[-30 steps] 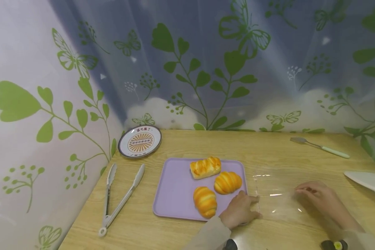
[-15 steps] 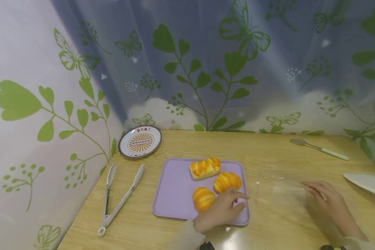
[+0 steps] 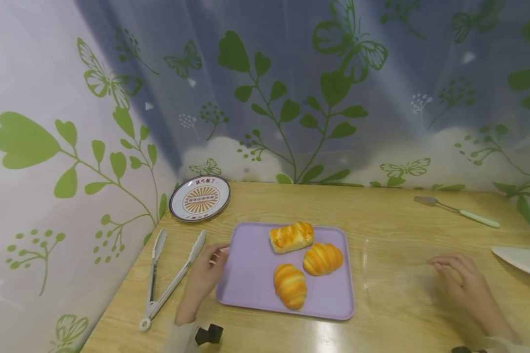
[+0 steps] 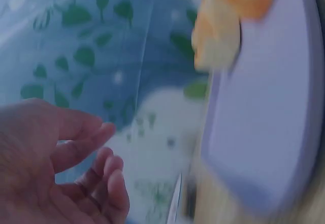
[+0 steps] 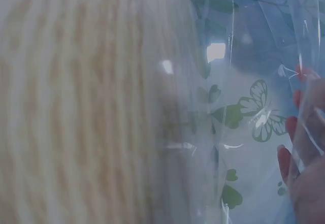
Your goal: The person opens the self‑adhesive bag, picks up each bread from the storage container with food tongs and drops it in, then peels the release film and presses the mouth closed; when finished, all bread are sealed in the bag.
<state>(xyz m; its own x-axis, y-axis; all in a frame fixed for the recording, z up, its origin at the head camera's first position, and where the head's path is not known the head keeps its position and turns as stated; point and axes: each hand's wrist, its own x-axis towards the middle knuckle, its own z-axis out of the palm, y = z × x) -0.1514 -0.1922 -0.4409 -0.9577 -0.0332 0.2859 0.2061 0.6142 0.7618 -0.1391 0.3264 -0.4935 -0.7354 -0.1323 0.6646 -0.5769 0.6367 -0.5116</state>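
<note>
My left hand (image 3: 206,272) hovers at the left edge of the lilac tray (image 3: 247,274), between it and the metal tongs (image 3: 172,284). Its fingers bend loosely around nothing, as the left wrist view (image 4: 76,168) also shows. On the tray lie two striped rolls (image 3: 290,287) and a browned oblong bread (image 3: 291,237). At the right, my right hand (image 3: 461,282) pinches a clear plastic bag (image 3: 393,264), which spreads leftward over the table and is hard to see. In the right wrist view the clear plastic (image 5: 218,107) covers part of the fingers.
A round patterned plate (image 3: 200,198) leans at the back left corner. A green-handled spatula-like utensil (image 3: 457,211) lies at the back right, with a white flat-bladed piece (image 3: 521,260) at the right edge. A printed curtain (image 3: 265,98) hangs behind the table.
My left hand has left the bag's left edge and swept left across the tray to its far side. The right hand stays with the bag, shifted slightly right. The breads lie as before.
</note>
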